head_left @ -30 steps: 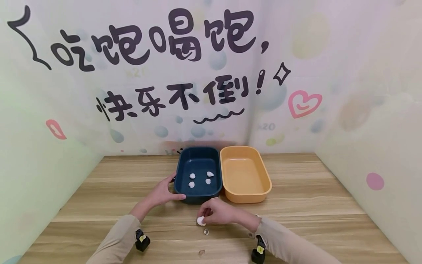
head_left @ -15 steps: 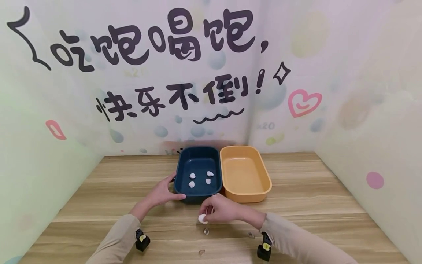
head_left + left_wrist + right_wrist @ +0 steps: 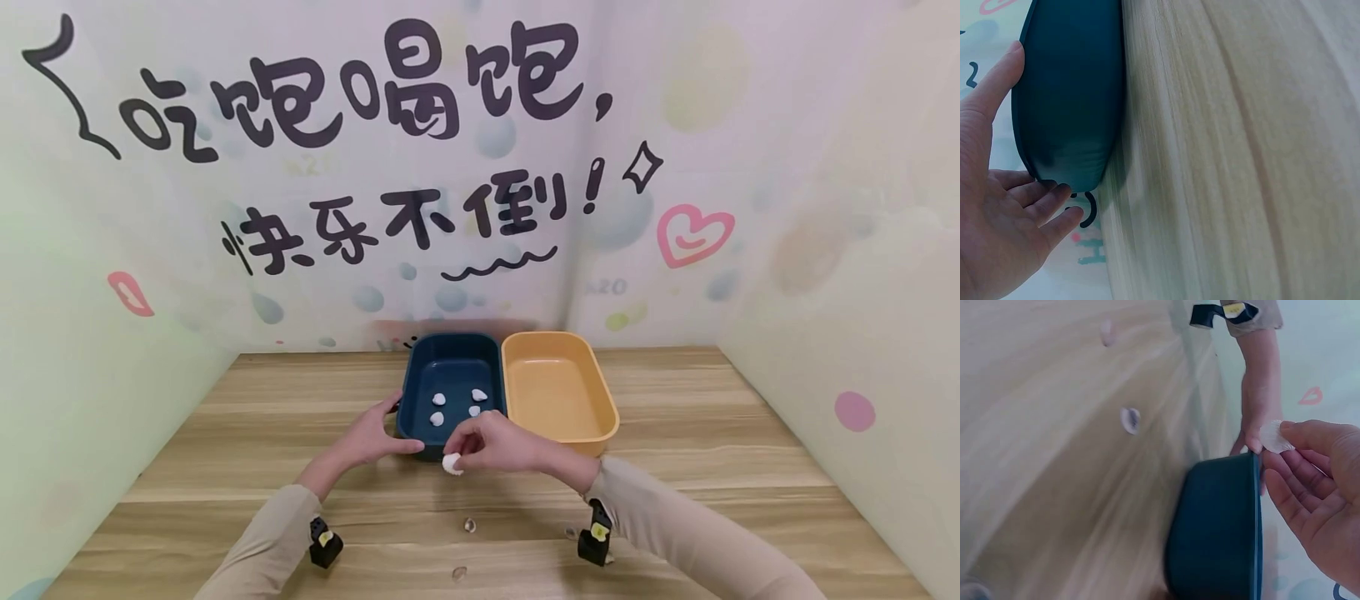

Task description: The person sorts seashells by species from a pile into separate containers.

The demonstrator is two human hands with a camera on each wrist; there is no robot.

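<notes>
A white seashell (image 3: pixel 452 464) is pinched between the thumb and fingertips of my right hand (image 3: pixel 498 442). This hand is over the near rim of a dark blue plastic bin (image 3: pixel 453 354). Several small white seashells (image 3: pixel 437 419) lie on the bin's floor, one partly hidden by the hand. My left hand (image 3: pixel 367 437) holds the bin's near left corner, thumb on the near rim and fingers along the left side. In the right wrist view the ribbed seashell (image 3: pixel 1274 436) shows clearly in the fingers, above the rim of the blue bin (image 3: pixel 1216 519).
A yellow bin (image 3: pixel 555 387) stands right against the blue one. On the wooden table in front lie a seashell (image 3: pixel 469 525), another seashell (image 3: pixel 459 573) and a third small seashell (image 3: pixel 572 532) near the right wrist's camera (image 3: pixel 595 537). A printed curtain (image 3: pixel 480 208) hangs behind.
My right hand has risen from the table toward the blue bin with the seashell in its fingers, and now covers part of the near rim. The left hand has stayed in place.
</notes>
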